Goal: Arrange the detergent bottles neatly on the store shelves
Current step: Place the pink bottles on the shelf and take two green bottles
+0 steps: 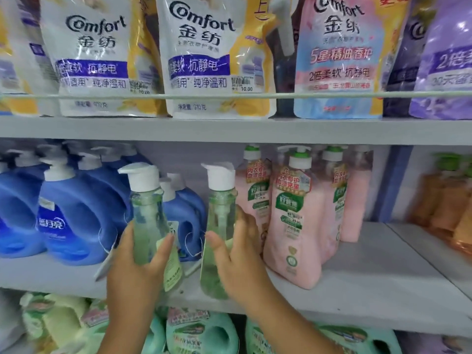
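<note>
Two clear green detergent bottles with white pump caps stand near the front of the grey middle shelf (370, 284). My left hand (135, 261) grips the left green bottle (146, 213) round its lower body. My right hand (240, 254) grips the right green bottle (219, 213), thumb in front and fingers behind. Both bottles are upright, a hand's width apart. Blue detergent jugs (76, 215) fill the shelf to the left, and pink pump bottles (293, 221) stand to the right.
Comfort softener pouches (204, 54) line the upper shelf behind a thin rail. Green and yellow jugs (201, 333) sit on the shelf below. Orange bottles (447, 200) stand at the far right. Bare shelf surface lies right of the pink bottles.
</note>
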A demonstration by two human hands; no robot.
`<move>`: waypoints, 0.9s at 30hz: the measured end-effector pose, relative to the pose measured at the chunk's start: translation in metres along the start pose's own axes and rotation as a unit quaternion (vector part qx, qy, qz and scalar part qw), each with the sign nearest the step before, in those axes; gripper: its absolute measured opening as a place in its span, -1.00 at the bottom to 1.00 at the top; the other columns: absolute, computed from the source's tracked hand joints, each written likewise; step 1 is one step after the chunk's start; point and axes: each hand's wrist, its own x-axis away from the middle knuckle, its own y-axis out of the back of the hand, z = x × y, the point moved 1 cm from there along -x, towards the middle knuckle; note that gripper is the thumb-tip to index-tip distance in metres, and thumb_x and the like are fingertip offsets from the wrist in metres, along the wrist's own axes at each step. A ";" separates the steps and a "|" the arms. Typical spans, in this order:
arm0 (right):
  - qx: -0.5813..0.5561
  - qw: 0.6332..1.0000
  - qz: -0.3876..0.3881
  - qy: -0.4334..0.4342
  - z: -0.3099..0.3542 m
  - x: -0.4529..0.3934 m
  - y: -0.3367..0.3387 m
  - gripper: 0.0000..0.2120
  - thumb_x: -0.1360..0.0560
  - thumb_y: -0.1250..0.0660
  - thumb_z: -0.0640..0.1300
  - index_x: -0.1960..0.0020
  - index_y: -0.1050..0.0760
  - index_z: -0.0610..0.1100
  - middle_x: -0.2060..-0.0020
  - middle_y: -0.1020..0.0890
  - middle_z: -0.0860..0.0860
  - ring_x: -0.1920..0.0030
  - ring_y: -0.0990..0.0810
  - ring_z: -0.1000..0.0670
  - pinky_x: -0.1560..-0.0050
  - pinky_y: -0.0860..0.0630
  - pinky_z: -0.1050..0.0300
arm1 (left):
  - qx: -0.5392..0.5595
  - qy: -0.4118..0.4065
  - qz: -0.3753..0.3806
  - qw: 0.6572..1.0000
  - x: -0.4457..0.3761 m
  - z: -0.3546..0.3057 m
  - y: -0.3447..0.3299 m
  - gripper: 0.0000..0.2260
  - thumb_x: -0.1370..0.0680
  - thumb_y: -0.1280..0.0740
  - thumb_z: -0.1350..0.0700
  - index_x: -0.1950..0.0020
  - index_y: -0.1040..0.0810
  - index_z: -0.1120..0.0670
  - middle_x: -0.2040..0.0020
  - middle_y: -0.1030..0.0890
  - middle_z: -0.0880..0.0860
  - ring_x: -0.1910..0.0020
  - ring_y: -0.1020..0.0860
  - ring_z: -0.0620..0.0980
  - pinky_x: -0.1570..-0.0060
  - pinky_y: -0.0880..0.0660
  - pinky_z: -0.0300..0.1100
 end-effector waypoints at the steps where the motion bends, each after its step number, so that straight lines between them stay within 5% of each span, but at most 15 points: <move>1: 0.013 1.000 0.008 0.006 0.000 0.002 0.002 -0.30 -0.61 -0.17 0.26 -0.64 -0.03 0.04 -0.45 -0.16 0.18 -0.49 -0.09 0.20 -0.49 0.02 0.30 | -0.006 -0.015 -0.022 1.000 0.006 -0.002 0.000 -0.38 -0.48 -0.40 -0.34 -0.48 -0.43 -0.13 -0.28 -0.61 -0.03 -0.28 -0.56 0.08 -0.22 -0.46 -0.06; 4: -0.066 0.998 0.003 0.016 -0.001 0.019 0.034 -0.42 -0.56 -0.13 0.41 -0.52 -0.26 0.25 -0.40 -0.28 0.30 -0.42 -0.30 0.29 -0.50 -0.31 0.15 | 0.016 -0.189 -0.141 0.972 0.036 -0.027 -0.005 -0.61 -0.62 -0.32 -0.11 -0.33 -0.54 0.11 -0.29 -0.56 0.10 -0.31 -0.50 0.16 -0.39 -0.34 -0.08; 7: -0.098 0.977 -0.178 0.071 -0.014 0.026 0.103 -0.71 -0.60 -0.26 0.25 -0.27 -0.53 0.22 -0.15 -0.56 0.24 -0.15 -0.59 0.16 -0.10 -0.50 0.38 | 0.136 -0.306 -0.031 0.942 0.071 -0.064 -0.035 -0.86 -0.62 -0.29 0.00 -0.14 -0.57 -0.01 -0.19 -0.61 -0.11 -0.20 -0.59 -0.03 -0.22 -0.45 -0.21; 9: -0.122 0.954 -0.272 0.017 -0.041 0.012 0.154 -0.83 -0.57 -0.33 0.07 -0.13 -0.59 0.21 -0.04 -0.65 0.19 -0.03 -0.64 0.12 -0.01 -0.55 0.30 | 0.179 -0.270 0.073 0.943 0.089 -0.090 -0.064 -0.80 -0.56 -0.35 -0.03 -0.19 -0.55 -0.12 -0.19 -0.57 -0.22 -0.17 -0.60 -0.10 -0.16 -0.50 -0.27; 11: -0.126 0.939 -0.307 -0.091 -0.075 -0.018 0.198 -0.83 -0.59 -0.35 -0.09 -0.13 -0.61 0.10 -0.05 -0.69 0.06 -0.07 -0.67 -0.05 -0.09 -0.60 0.01 | 0.185 -0.196 0.149 0.951 0.098 -0.109 -0.092 -0.62 -0.51 -0.41 -0.11 -0.32 -0.50 -0.17 -0.26 -0.50 -0.28 -0.24 -0.57 -0.11 -0.22 -0.50 -0.26; 14: -0.055 0.936 -0.282 -0.204 -0.119 -0.063 0.244 -0.65 -0.58 -0.43 -0.10 -0.34 -0.54 -0.15 -0.22 -0.65 -0.12 -0.23 -0.62 -0.14 -0.23 -0.51 0.06 | 0.128 -0.149 0.175 0.965 0.103 -0.120 -0.126 -0.40 -0.50 -0.52 -0.08 -0.47 -0.43 0.04 -0.36 -0.44 -0.11 -0.36 -0.44 -0.03 -0.35 -0.47 0.10; 18: -0.125 0.958 -0.136 -0.218 -0.158 -0.092 0.252 -0.48 -0.51 -0.53 -0.01 -0.37 -0.38 0.10 -0.19 -0.62 0.13 0.03 -0.67 0.16 0.13 -0.52 0.34 | 0.096 -0.111 0.145 0.978 0.107 -0.117 -0.145 -0.24 -0.42 -0.53 -0.11 -0.56 -0.36 0.04 -0.40 -0.39 -0.08 -0.41 -0.38 -0.03 -0.35 -0.40 0.05; 21: -0.149 0.969 -0.071 -0.185 -0.191 -0.099 0.239 -0.38 -0.43 -0.61 -0.12 -0.38 -0.40 0.09 -0.21 -0.68 0.04 0.05 -0.70 0.24 0.16 -0.59 0.35 | 0.153 -0.051 0.169 0.972 0.109 -0.111 -0.152 -0.14 -0.32 -0.52 -0.12 -0.60 -0.31 -0.10 -0.48 -0.45 -0.15 -0.46 -0.47 -0.03 -0.42 -0.42 0.02; 25: -0.086 0.962 -0.154 -0.206 -0.203 -0.095 0.229 -0.35 -0.20 -0.69 0.12 -0.18 -0.44 0.14 -0.07 -0.66 0.13 -0.02 -0.69 0.09 0.12 -0.65 0.20 | 0.174 -0.014 0.173 0.969 0.109 -0.107 -0.156 -0.08 -0.32 -0.62 -0.14 -0.62 -0.29 -0.11 -0.44 -0.54 -0.11 -0.40 -0.53 -0.05 -0.42 -0.44 -0.03; 27: 0.033 0.951 -0.240 -0.194 -0.201 -0.093 0.225 -0.21 -0.15 -0.66 0.15 -0.28 -0.40 0.03 -0.11 -0.54 0.06 -0.10 -0.59 -0.03 -0.06 -0.62 0.00 | 0.199 0.017 0.177 0.964 0.109 -0.104 -0.160 -0.11 -0.33 -0.64 0.06 -0.60 -0.33 -0.06 -0.42 -0.58 -0.01 -0.37 -0.57 0.04 -0.37 -0.49 0.06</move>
